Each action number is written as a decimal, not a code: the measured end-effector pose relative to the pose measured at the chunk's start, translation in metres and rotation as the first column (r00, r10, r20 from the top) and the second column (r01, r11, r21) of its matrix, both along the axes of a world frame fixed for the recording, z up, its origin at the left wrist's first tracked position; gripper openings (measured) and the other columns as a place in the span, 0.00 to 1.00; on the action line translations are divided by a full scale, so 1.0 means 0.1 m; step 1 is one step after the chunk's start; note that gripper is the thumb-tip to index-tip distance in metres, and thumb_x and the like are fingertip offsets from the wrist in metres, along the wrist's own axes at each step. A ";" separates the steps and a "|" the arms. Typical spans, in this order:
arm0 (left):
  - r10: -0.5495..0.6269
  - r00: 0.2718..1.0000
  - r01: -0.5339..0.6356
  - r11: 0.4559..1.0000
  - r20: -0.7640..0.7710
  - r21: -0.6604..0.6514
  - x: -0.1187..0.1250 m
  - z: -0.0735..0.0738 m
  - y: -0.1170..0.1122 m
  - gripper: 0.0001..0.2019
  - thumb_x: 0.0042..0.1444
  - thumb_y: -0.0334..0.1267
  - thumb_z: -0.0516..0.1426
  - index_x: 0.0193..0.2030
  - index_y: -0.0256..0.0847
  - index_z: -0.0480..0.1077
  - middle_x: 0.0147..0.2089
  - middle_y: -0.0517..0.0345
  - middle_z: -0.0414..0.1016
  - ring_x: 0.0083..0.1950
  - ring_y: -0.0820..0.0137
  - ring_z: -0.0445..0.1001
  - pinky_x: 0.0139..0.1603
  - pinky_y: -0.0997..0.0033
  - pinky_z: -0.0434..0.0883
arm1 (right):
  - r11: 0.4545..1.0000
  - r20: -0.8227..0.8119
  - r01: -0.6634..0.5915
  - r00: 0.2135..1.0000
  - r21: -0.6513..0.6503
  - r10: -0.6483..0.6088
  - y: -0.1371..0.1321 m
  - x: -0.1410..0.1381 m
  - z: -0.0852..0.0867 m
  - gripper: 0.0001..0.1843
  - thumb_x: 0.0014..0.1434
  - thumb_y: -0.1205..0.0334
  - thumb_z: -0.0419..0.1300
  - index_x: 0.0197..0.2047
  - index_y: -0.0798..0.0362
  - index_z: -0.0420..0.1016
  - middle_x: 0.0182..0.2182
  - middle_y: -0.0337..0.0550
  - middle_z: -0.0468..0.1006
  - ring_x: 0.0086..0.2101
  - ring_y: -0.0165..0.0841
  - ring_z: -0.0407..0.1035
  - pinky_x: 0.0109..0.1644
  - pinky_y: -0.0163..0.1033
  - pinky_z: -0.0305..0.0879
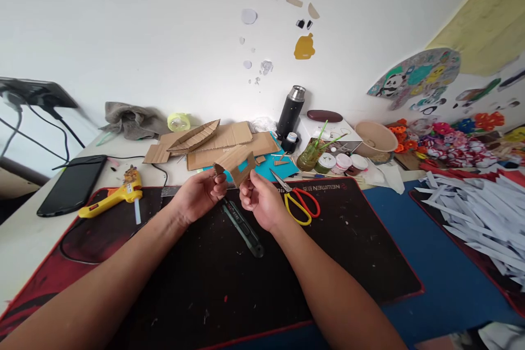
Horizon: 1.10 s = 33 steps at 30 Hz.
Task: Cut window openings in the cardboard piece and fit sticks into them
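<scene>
A small folded cardboard piece is held up above the black desk mat, pinched from both sides. My left hand grips its left end and my right hand grips its right lower edge; both hands are closed on it. Just below the hands, a dark utility knife lies on the mat. Red and yellow scissors rest to the right of my right hand.
A yellow glue gun and a black tablet lie at left. Flat cardboard sheets with a cardboard boat shape sit behind, next to a black thermos, paint jars and a paper bowl. White paper strips pile at right.
</scene>
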<state>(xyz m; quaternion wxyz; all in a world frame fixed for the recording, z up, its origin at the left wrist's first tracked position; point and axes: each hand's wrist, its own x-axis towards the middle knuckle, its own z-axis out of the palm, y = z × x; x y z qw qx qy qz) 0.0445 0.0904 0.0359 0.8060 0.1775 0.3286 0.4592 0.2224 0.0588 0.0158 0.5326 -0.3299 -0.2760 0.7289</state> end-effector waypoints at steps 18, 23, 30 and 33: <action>0.027 0.996 -0.032 0.998 -0.088 -0.057 0.02 -0.03 0.03 0.10 0.61 0.23 0.54 0.29 0.36 0.69 0.23 0.60 0.65 0.18 0.78 0.64 0.17 0.82 0.65 | 0.999 -0.020 -0.031 0.999 0.016 0.031 -0.05 -0.05 0.03 0.30 0.51 0.37 0.77 0.33 0.50 0.68 0.24 0.32 0.72 0.20 0.25 0.61 0.21 0.32 0.48; 0.014 0.996 -0.018 0.999 -0.086 -0.047 0.01 -0.05 0.03 0.10 0.59 0.23 0.55 0.28 0.36 0.69 0.23 0.60 0.66 0.18 0.77 0.65 0.17 0.82 0.66 | 0.999 -0.022 -0.034 0.999 0.020 0.035 -0.04 -0.06 0.01 0.29 0.53 0.38 0.76 0.33 0.50 0.68 0.24 0.32 0.72 0.20 0.25 0.61 0.21 0.32 0.48; 0.007 0.998 -0.006 1.000 -0.065 0.016 -0.02 -0.08 0.01 0.06 0.54 0.23 0.63 0.29 0.34 0.72 0.27 0.55 0.74 0.24 0.74 0.73 0.24 0.79 0.75 | 1.000 -0.050 0.010 0.999 -0.002 -0.010 0.01 0.01 0.02 0.27 0.51 0.42 0.78 0.31 0.51 0.70 0.23 0.33 0.71 0.20 0.25 0.61 0.21 0.32 0.48; -0.004 0.999 0.007 0.999 -0.051 0.048 -0.02 -0.07 -0.01 0.06 0.52 0.22 0.66 0.34 0.32 0.76 0.31 0.53 0.79 0.27 0.72 0.77 0.27 0.77 0.79 | 0.999 -0.053 0.041 0.998 -0.019 -0.042 0.05 0.05 0.02 0.24 0.50 0.48 0.78 0.30 0.51 0.70 0.22 0.32 0.69 0.20 0.25 0.60 0.22 0.32 0.48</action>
